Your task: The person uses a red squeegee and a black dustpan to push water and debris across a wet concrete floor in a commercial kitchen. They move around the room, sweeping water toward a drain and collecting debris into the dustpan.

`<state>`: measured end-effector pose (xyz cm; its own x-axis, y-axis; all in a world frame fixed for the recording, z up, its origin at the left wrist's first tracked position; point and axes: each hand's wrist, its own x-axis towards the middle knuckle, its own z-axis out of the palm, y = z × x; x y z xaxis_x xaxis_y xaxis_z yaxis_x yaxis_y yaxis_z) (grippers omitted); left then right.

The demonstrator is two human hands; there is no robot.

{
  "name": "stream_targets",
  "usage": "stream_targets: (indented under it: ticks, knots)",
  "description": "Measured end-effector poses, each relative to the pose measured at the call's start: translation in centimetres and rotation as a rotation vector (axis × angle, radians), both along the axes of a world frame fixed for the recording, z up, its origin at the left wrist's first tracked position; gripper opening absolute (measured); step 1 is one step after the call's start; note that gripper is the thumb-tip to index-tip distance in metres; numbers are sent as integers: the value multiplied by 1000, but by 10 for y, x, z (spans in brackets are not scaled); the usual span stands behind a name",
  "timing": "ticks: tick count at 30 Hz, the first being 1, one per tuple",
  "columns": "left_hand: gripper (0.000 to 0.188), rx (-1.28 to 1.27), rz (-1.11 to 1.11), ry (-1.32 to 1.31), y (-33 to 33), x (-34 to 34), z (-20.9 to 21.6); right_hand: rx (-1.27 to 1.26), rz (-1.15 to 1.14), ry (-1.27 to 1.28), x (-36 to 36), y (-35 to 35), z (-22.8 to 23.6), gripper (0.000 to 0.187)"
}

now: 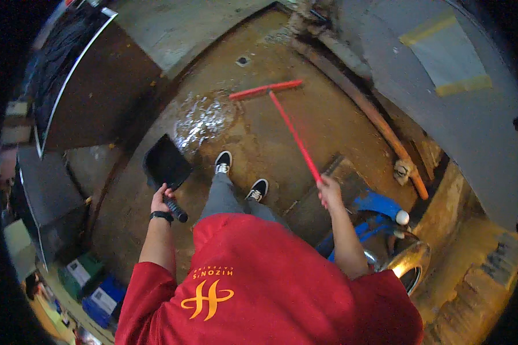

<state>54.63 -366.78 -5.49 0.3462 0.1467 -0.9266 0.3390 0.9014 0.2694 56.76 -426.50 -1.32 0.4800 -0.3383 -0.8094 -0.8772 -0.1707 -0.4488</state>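
Note:
My left hand [162, 199] is closed round the handle of a black dustpan [168, 163], whose pan hangs out over the floor left of my feet. In my right hand [330, 193] is the red pole of a floor squeegee [294, 131]. Its wide red head lies across the brown floor, ahead of my shoes. Left of the pole, a wet patch [206, 119] shines on the floor. Farther off, beyond the squeegee head, there is a small round drain [243, 60].
A pipe [369, 109] runs along the right side. Near my right arm stand a blue object [379, 206] and a shiny metal vessel [402, 253]. A dark brown panel [101, 89] is at the far left, with green [80, 276] and blue boxes [105, 300] at the near left.

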Motion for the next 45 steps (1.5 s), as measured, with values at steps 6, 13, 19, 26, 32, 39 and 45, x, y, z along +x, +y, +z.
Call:
stream_targets:
  ticks: [6,13,19,26,32,39,45]
  knots:
    - [26,45,-1,116,12,-25,-45,-140,-102,42,-209,-66,56,41]
    - [24,5,-121,230,2,11,-63,-296,-13,161,-217,-140,36,44]
    - [18,30,-186,261,-27,103,-59,-541,502,59,-59,-184,26,48]
    - [21,-56,-276,97,-70,234,-31,-589,796,140,180,-118,6,56]
    - [25,-111,-311,-10,-95,282,2,-153,448,35,320,6,-26,53]
    - [23,-29,-70,119,-100,236,13,78,482,-155,311,-15,30,48]
    - [20,89,290,176,-114,137,-16,-163,1123,-297,318,-114,68,62]
